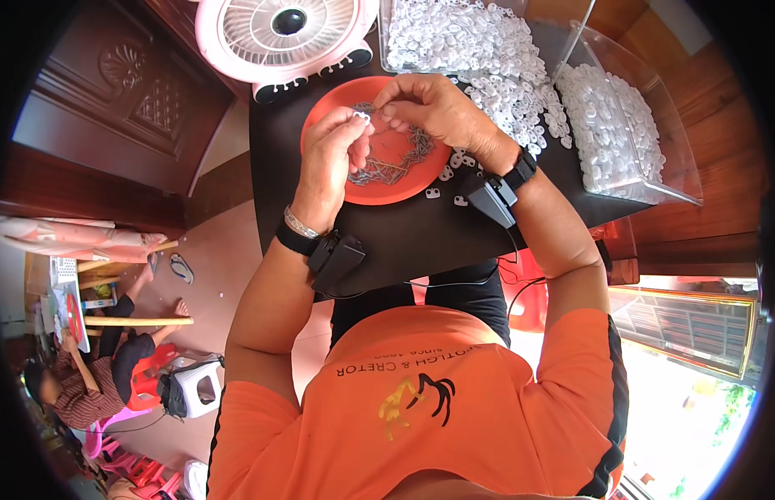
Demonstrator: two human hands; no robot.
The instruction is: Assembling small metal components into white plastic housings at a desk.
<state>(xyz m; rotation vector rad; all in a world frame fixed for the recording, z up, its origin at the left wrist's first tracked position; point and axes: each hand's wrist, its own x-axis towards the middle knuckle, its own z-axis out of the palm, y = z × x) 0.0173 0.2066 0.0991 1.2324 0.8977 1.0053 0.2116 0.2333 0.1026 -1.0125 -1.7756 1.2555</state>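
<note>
My left hand [325, 154] is closed, pinching a small white plastic piece with holes [362, 117] between thumb and fingertips. Close beside it, my right hand [433, 108] has its thumb and index finger pressed together; what they hold, if anything, is too small to make out. Both hands are over a round orange-red plate [387, 198]. Thin grey metal pieces [418, 152] lie in a loose ring on this plate, partly hidden by my hands. Right of the plate, a heap of similar white pieces [508, 104] spreads over the dark table [421, 246], with a few stray ones near my right wrist.
A pink fan [289, 22] stands at the table's far left. Two clear bins full of white pieces stand at the back and right, one with a transparent wall [675, 193]. Cables hang below the table edge. Another person [91, 383] sits at the lower left.
</note>
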